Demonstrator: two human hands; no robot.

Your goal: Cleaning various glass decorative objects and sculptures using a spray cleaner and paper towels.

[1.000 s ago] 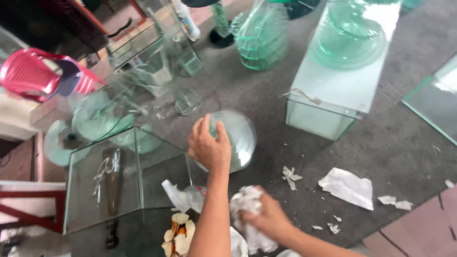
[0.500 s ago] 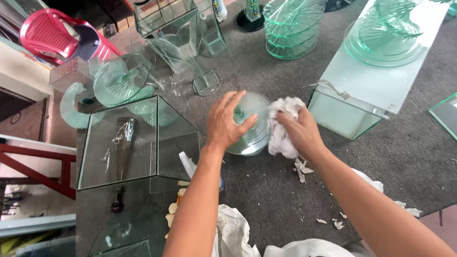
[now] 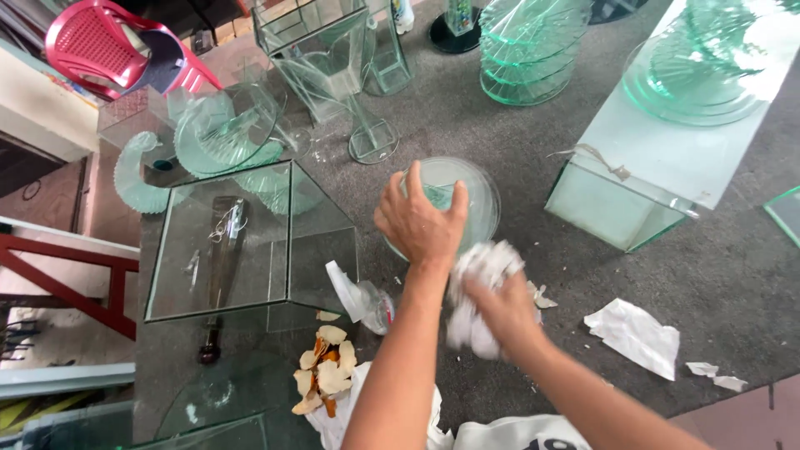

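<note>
- One round glass disc [image 3: 467, 196] lay flat on the grey carpet [image 3: 733, 283], between a glass box [image 3: 242, 242] and a long glass case [image 3: 667, 150].
- Wiping of the disc was judged to be under way, not finished: no sign was seen of it being set aside, and how clean it was could not be told.
- Many stacked discs [image 3: 525, 50] were seen farther off; whether they were already wiped could not be told.
- The left hand [image 3: 421, 221] was pressed flat on the disc, fingers spread wide, nothing clasped.
- The right hand [image 3: 500, 312] was closed around a crumpled white cloth [image 3: 479, 275], held at the disc's near edge.
- Paper scraps [image 3: 633, 333] and dry peels [image 3: 325, 371] were left on the carpet nearby.
</note>
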